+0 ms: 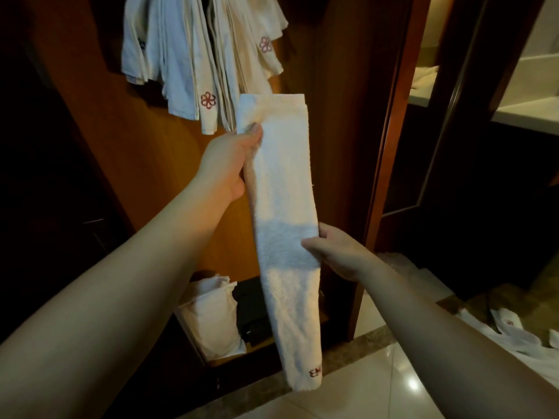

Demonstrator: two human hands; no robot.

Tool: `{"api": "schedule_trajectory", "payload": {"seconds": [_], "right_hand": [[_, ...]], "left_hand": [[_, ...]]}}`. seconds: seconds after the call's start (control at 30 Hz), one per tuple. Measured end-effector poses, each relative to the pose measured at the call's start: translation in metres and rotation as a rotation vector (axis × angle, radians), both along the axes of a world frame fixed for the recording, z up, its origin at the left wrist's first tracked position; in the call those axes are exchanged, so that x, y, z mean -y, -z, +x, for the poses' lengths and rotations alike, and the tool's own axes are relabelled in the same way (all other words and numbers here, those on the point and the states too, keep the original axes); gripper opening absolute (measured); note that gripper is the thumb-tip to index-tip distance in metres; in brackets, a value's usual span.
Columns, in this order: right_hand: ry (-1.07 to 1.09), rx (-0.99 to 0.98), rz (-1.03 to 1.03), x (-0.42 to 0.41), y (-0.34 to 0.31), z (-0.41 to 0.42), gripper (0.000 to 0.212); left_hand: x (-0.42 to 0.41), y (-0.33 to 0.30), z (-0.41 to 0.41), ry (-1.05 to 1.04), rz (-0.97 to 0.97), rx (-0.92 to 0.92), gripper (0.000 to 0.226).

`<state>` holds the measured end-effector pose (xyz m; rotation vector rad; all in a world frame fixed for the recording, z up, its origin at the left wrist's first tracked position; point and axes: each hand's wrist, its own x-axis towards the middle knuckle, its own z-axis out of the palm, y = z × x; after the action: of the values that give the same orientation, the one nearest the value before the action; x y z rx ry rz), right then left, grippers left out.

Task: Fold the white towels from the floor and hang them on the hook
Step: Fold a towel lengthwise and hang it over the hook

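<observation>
A white towel [284, 189], folded into a long narrow strip, hangs upright between my hands in front of a wooden wardrobe. My left hand [227, 164] pinches it near the top, thumb on the front. My right hand [335, 252] grips its right edge lower down, thumb across the front. A red embroidered mark shows at the strip's bottom end. Several folded white towels [199, 58] with red flower logos hang above on the wardrobe panel; the hook itself is hidden behind them. More white towels [514, 331] lie on the tiled floor at lower right.
A white bag [216, 322] stands on the wardrobe's bottom shelf beside a dark box [252, 316]. The wooden door frame [390, 116] rises to the right, with a bathroom counter [523, 113] beyond. Glossy floor tiles [378, 394] lie below.
</observation>
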<state>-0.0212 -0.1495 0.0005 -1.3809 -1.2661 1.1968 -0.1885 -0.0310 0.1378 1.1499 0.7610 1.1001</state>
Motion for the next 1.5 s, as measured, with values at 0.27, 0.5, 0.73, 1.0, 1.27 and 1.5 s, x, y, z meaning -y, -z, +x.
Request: {"api": "schedule_trajectory", "payload": {"seconds": [0.27, 0.5, 0.73, 1.0, 1.27, 1.5], "right_hand": [[-0.193, 0.142, -0.127, -0.007, -0.016, 0.018, 0.044], [-0.156, -0.439, -0.117, -0.002, -0.005, 0.021, 0.064], [-0.295, -0.368, -0.222, 0.017, -0.008, 0.008, 0.091], [-0.293, -0.28, 0.025, 0.025, -0.051, -0.001, 0.08], [0.032, -0.477, 0.178, -0.001, -0.08, 0.02, 0.06], [0.127, -0.499, 0.131, -0.015, -0.078, 0.031, 0.073]], "left_hand": [[-0.01, -0.024, 0.011, 0.091, -0.079, -0.012, 0.034], [-0.018, -0.052, 0.014, 0.063, -0.116, -0.021, 0.037], [-0.029, -0.065, 0.017, 0.092, -0.072, -0.069, 0.023], [-0.059, -0.015, 0.012, 0.073, -0.245, -0.094, 0.036], [-0.023, 0.094, -0.009, 0.573, -0.289, -0.237, 0.102], [0.011, 0.11, -0.018, 0.492, 0.18, -0.412, 0.07]]}}
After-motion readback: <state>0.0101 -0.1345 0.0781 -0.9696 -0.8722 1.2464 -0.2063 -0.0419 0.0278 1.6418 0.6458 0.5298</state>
